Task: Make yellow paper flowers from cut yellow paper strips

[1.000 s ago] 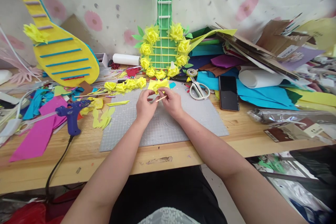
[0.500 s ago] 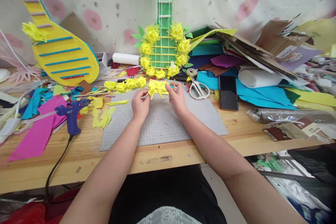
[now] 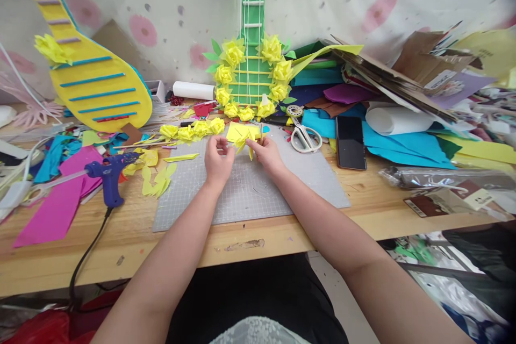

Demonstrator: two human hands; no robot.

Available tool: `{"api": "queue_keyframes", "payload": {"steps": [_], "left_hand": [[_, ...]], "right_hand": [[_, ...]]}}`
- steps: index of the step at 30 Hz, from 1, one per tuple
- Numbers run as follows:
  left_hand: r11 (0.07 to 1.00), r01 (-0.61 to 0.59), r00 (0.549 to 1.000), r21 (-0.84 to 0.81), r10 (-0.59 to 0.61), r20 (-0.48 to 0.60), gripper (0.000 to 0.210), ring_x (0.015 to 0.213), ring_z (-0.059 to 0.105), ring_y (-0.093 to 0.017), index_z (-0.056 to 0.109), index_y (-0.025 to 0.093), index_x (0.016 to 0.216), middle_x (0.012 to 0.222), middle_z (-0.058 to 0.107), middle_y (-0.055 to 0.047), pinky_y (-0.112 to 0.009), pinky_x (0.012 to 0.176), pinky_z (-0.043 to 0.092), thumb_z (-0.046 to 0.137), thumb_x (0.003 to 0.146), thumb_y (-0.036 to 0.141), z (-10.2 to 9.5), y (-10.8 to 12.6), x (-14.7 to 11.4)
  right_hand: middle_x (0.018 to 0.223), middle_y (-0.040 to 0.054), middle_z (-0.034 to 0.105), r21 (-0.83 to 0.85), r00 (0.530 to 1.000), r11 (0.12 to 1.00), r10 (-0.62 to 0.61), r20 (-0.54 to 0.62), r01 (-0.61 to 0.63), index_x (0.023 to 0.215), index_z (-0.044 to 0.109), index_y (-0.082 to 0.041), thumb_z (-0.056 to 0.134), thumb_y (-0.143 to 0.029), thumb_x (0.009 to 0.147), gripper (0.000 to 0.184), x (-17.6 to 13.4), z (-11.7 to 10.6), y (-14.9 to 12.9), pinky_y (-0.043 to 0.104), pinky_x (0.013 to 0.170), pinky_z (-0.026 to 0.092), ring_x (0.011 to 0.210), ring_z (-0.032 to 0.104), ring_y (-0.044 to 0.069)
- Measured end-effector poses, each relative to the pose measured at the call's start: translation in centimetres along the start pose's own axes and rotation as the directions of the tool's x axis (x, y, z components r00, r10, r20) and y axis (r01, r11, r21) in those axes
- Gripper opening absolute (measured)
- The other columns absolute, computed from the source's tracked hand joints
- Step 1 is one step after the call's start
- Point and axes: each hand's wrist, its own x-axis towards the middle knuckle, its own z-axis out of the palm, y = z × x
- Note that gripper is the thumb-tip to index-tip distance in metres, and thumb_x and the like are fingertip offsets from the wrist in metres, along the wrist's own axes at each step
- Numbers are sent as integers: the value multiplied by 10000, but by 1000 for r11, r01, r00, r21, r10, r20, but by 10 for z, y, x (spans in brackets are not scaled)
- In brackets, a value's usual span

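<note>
Over the grey cutting mat (image 3: 258, 193), a yellow paper flower piece (image 3: 241, 143) with pointed petals is between my hands. My right hand (image 3: 267, 155) pinches its right side, and a thin stick (image 3: 261, 132) pokes up from the same fingers. My left hand (image 3: 218, 160) has its fingers curled together at the left edge of the petals; the exact contact there is small and partly hidden. Just behind lies a flat yellow paper piece (image 3: 238, 130). To the left of it, several finished yellow paper roses (image 3: 201, 128) sit in a row.
A blue glue gun (image 3: 110, 174) stands at left, its cord over the table edge. White-handled scissors (image 3: 305, 138) and a phone (image 3: 350, 142) lie at right. Behind stand a green paper guitar (image 3: 252, 78) with yellow roses and a yellow instrument shape (image 3: 100, 88). Paper sheets (image 3: 403, 142) pile up at right.
The petals have turned and tipped downward between my fingers. My right hand has shifted slightly left and lower, and more of the flat yellow paper behind shows.
</note>
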Motion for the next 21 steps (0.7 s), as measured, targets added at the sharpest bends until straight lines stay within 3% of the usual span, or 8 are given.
{"api": "queue_keyframes", "payload": {"steps": [3, 8, 12, 16, 19, 21], "left_hand": [[995, 86, 993, -42, -82, 83, 119, 625, 523, -87, 527, 180, 750, 699, 561, 5, -229, 612, 452, 595, 669, 235, 5, -4, 0], [950, 229, 973, -212, -217, 79, 108, 619, 553, -89, 553, 177, 745, 706, 595, -1, -229, 588, 474, 593, 651, 212, 11, -13, 4], [921, 266, 964, -286, -247, 101, 111, 638, 573, -96, 562, 175, 756, 740, 606, -11, -232, 578, 492, 585, 662, 230, 9, -12, 7], [976, 114, 993, -185, -108, 43, 103, 692, 590, -103, 578, 182, 790, 779, 623, -18, -240, 638, 500, 559, 690, 203, 1, -10, 7], [996, -88, 996, -12, 88, 33, 121, 773, 594, -115, 594, 193, 813, 849, 628, -25, -241, 671, 498, 522, 719, 174, -8, -7, 6], [966, -245, 968, 77, 239, 81, 147, 822, 590, -119, 600, 201, 822, 869, 629, -24, -245, 712, 492, 495, 734, 148, -11, -4, 4]], "right_hand": [[541, -83, 344, -65, 994, 994, -87, -60, 83, 701, 464, -187, 631, -467, 599, 342, 2, 3, 4, 205, 454, 251, 474, 308, 50], [648, -53, 475, -142, 961, 951, -275, 20, 275, 824, 513, -200, 583, -411, 665, 273, -1, 9, 9, 199, 530, 329, 567, 410, 70], [631, -62, 458, -222, 936, 909, -335, 111, 352, 878, 516, -213, 601, -407, 661, 303, -7, 4, 4, 203, 531, 316, 552, 400, 72], [583, -79, 371, -117, 922, 938, -290, 255, 327, 997, 506, -235, 664, -446, 597, 479, -8, -14, -10, 206, 517, 304, 517, 355, 69], [537, -86, 262, 141, 969, 979, -173, 177, 149, 981, 507, -226, 489, -586, 705, 453, -3, -27, -19, 210, 451, 265, 441, 250, 65], [510, -95, 191, 220, 986, 975, -74, 152, 39, 878, 534, -205, 508, -591, 696, 427, 0, -31, -23, 206, 414, 203, 415, 173, 56]]}}
